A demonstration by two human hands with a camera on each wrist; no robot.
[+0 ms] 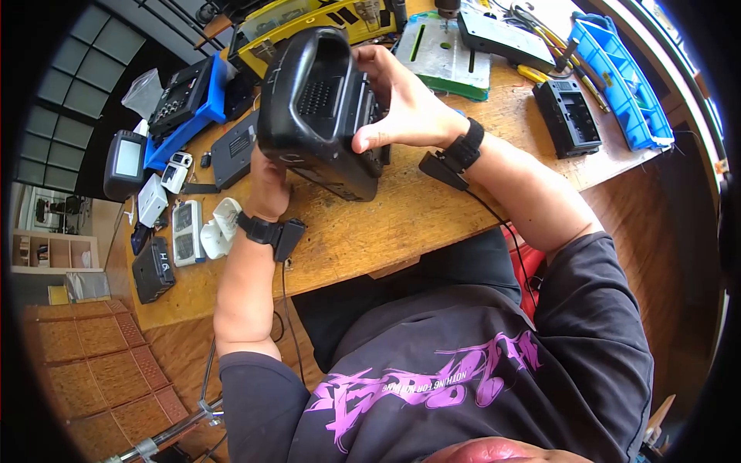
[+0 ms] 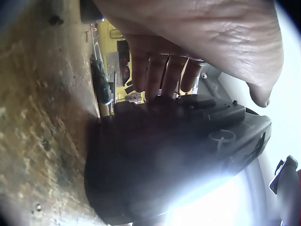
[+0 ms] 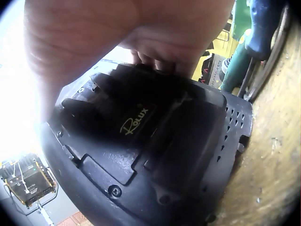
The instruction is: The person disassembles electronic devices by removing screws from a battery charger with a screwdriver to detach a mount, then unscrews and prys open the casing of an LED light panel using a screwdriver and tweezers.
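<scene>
A bulky black case with a top handle (image 1: 282, 116) stands tilted between both hands. On its left side is my left hand (image 1: 268, 189), mostly hidden behind it in the head view. In the left wrist view that hand (image 2: 202, 37) spans the case (image 2: 155, 155), fingers on its far edge and thumb at the near one. My right hand (image 1: 409, 108) grips the other side, thumb on the near edge. The right wrist view shows that hand (image 3: 127, 33) over the case's face (image 3: 113, 160), marked "Rolux". Whether the case touches the table cannot be told.
Left on the wooden table (image 1: 332, 239) lie a blue tray (image 1: 204, 116), a dark flat unit (image 1: 231, 154) and several small white housings. Behind is a yellow organizer (image 1: 309, 23). To the right are a drill-press plate (image 1: 444, 58), a black battery holder (image 1: 567, 119) and a blue bin (image 1: 625, 85).
</scene>
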